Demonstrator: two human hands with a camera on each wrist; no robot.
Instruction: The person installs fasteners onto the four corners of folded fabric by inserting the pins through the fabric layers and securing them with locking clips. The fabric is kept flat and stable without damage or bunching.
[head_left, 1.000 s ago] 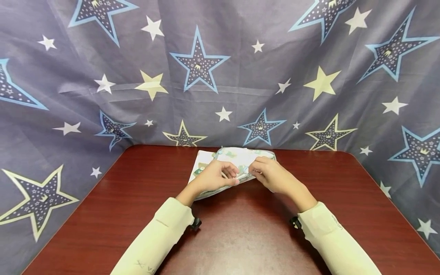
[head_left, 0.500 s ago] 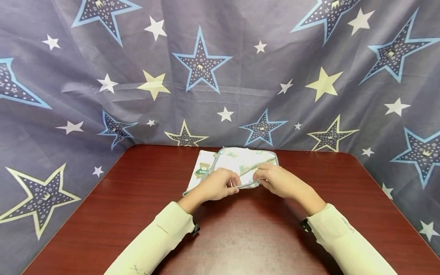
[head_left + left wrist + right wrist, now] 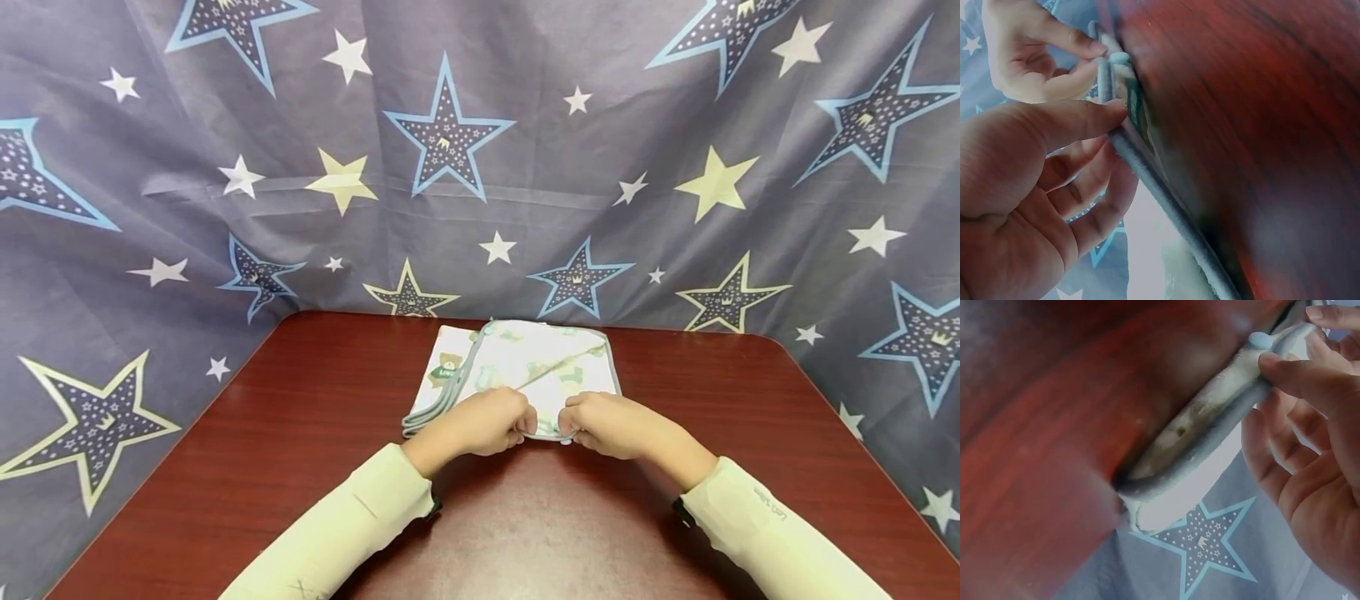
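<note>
A folded white cloth [image 3: 551,367] printed with bears and trimmed in grey-blue piping lies near the far edge of the table. My left hand [image 3: 491,421] pinches its near edge between thumb and fingers. Just to the right, my right hand [image 3: 611,425] pinches the same edge. A small light-blue snap button [image 3: 1260,340] shows beside the right thumb in the right wrist view. In the left wrist view the piping [image 3: 1166,200] runs down from the left thumb. More folded layers [image 3: 435,392] with a bear print stick out on the left side. My fingers hide part of the near edge.
The dark red wooden table [image 3: 525,517] extends around the cloth on both sides and toward me. A grey curtain [image 3: 510,150] with stars hangs right behind the table's far edge.
Both hands have moved toward me, drawing the cloth's top layer down with them. Its near edge now lies closer to me and the top layer is spread flatter.
</note>
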